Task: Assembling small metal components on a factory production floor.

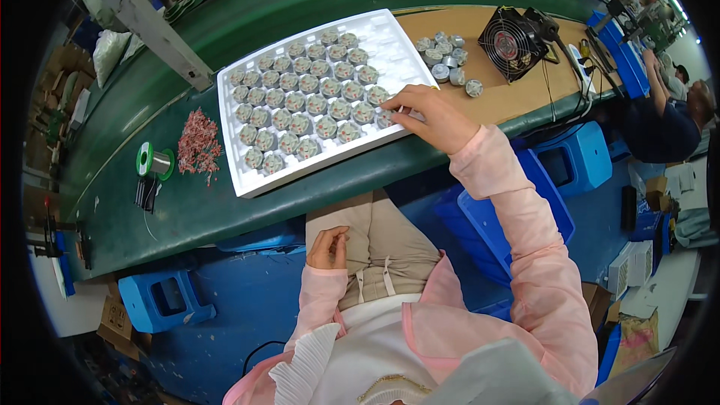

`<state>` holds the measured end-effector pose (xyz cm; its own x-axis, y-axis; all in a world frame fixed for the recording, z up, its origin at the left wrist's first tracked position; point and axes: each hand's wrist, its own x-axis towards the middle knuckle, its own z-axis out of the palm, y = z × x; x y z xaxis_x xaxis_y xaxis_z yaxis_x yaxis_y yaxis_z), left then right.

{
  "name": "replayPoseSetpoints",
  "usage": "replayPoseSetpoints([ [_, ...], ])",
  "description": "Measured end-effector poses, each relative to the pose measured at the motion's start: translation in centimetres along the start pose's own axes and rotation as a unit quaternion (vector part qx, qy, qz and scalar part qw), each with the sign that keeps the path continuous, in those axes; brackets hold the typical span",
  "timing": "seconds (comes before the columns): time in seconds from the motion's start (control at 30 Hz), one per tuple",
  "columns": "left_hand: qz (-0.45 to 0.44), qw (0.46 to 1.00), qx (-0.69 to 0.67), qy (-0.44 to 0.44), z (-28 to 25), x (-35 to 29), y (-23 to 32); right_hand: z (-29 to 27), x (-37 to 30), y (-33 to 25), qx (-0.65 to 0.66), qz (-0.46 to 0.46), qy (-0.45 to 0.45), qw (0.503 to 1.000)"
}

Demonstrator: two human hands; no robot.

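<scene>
A white foam tray (247, 186) lies on the green bench, filled with rows of small round metal motors (330, 87) with pale tops and red dots. At the tray's near right edge, my right hand (433, 121) has thumb and fingers closed on one small round motor (385, 118), which sits at the end of a row. My fingers partly cover it. My left hand (328, 248) rests on my lap with its fingers curled in, and nothing shows in it.
Loose silver motors (444, 54) stand on brown cardboard (487, 105) beside a black fan (513, 43). Left of the tray lie a pile of small red pieces (199, 144) and a solder wire spool (155, 160). A blue bin (480, 232) and blue stools (161, 301) stand below. Another person (671, 124) sits far right.
</scene>
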<state>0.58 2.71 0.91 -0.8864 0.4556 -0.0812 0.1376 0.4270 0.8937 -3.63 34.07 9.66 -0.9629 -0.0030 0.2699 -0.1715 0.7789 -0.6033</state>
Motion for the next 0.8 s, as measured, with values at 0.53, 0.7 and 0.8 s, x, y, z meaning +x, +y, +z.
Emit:
replayPoseSetpoints([
  [0.53,-0.117,0.992,0.007,0.041,-0.8,1.2,3.0,-3.1,-5.3,7.2,-0.036,0.192,0.235,0.952],
  [0.7,-0.124,0.984,0.019,0.124,-3.5,0.0,5.5,-4.4,-7.3,10.3,-0.112,0.121,0.148,0.975],
  [0.8,-0.087,0.982,-0.014,0.167,-6.7,0.5,5.5,-6.6,-9.2,9.8,-0.044,0.202,0.092,0.974],
])
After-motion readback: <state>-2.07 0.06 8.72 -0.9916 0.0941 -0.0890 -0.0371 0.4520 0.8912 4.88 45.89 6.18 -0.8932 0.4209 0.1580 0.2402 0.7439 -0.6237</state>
